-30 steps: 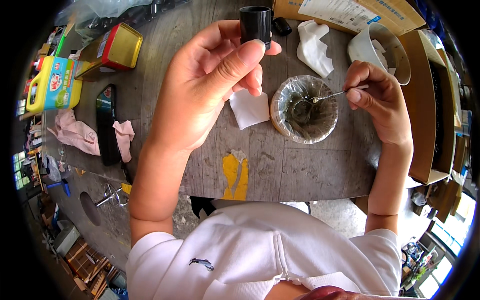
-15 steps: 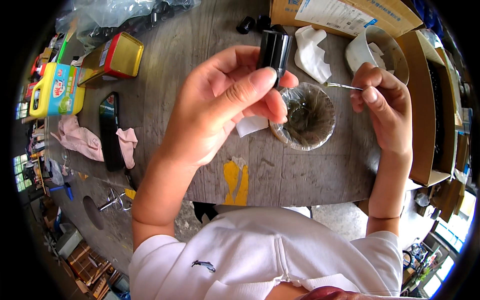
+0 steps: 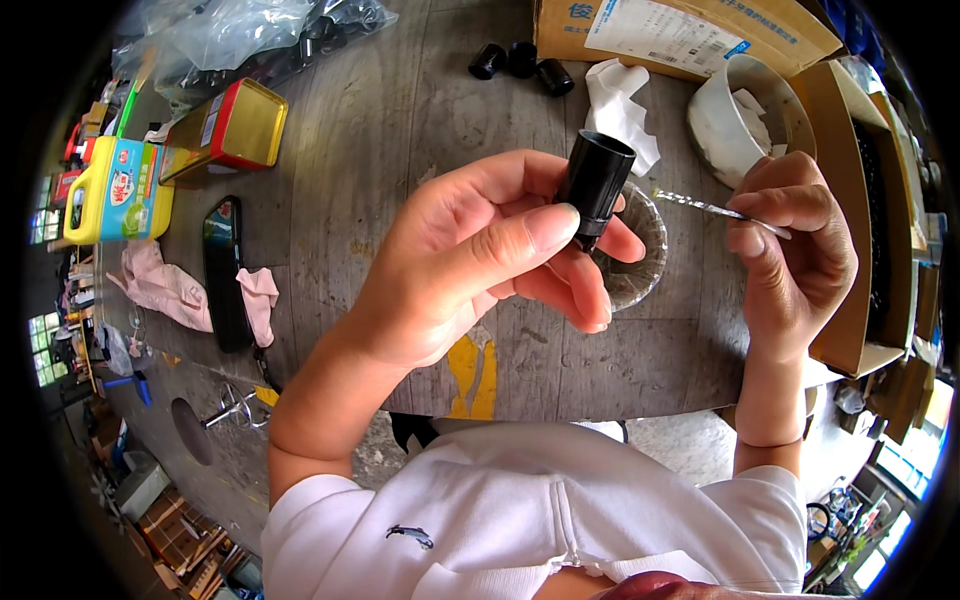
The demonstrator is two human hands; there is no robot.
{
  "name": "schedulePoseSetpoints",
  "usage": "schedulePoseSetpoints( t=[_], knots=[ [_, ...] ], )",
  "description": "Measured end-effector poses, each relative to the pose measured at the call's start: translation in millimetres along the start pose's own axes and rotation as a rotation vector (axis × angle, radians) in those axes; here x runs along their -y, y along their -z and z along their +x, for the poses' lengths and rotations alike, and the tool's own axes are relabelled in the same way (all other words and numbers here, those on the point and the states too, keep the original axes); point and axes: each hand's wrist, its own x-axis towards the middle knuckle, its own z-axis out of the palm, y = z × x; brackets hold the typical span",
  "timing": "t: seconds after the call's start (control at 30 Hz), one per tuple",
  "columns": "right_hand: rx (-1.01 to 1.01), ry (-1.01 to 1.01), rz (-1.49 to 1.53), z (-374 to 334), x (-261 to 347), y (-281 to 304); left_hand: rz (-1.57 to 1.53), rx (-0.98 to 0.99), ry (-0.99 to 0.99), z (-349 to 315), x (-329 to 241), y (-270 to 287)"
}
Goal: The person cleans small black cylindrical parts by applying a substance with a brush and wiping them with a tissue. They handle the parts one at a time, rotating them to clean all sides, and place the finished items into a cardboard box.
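My left hand (image 3: 460, 250) grips a black plastic cylinder (image 3: 597, 180), thumb on one side and fingers on the other. Its hollow upper end faces up and a narrower part shows below. In a pinch, my right hand (image 3: 795, 265) has a thin silvery metal stick (image 3: 695, 203) with a twisted shaft and a greenish dab on its tip. That tip points left at the cylinder, a short gap away. Beneath the left fingers stands a plastic-lined bowl (image 3: 652, 250), partly hidden; what lies in it is mostly covered.
Several black cylinders (image 3: 522, 60) lie at the back beside crumpled white tissue (image 3: 620, 110). A white tub (image 3: 720, 125) and cardboard boxes (image 3: 860, 300) line the right. Leftward are a phone (image 3: 228, 280), pink cloth (image 3: 165, 285), a yellow jug (image 3: 105, 195) and a gold tin (image 3: 245, 125).
My left hand has moved right and nearer me with the black cylinder, tilting its hollow end into view and covering more of the bowl. My right hand has shifted slightly right and down with the stick.
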Motion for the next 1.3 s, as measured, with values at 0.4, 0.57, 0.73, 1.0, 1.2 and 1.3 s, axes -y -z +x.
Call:
schedulePoseSetpoints(
  t=[0.4, 0.57, 0.73, 1.0, 1.2, 1.3],
  knots=[
    [0.028, -0.047, -0.078, -1.8, 2.7, -4.6, 0.030, -0.008, 0.011, -0.3, 2.0, -2.2],
    [0.040, -0.035, -0.100, 1.7, 0.1, -1.9, -0.068, 0.058, 0.019, 1.4, 1.9, -1.0],
    [0.043, -0.017, -0.122, 3.5, -2.9, -2.4, -0.186, 0.134, 0.041, 2.0, 3.6, 0.5],
    [0.066, 0.017, -0.118, 4.3, -2.3, -3.0, -0.175, 0.140, 0.001, 2.6, 3.9, 2.0],
    [0.078, -0.014, -0.110, 0.3, -0.4, -4.3, -0.111, 0.098, 0.034, 1.0, 4.4, 0.6],
    [0.078, -0.001, -0.140, -0.2, 1.5, -4.7, 0.012, 0.013, 0.000, -0.5, 3.9, -3.6]
  ],
)
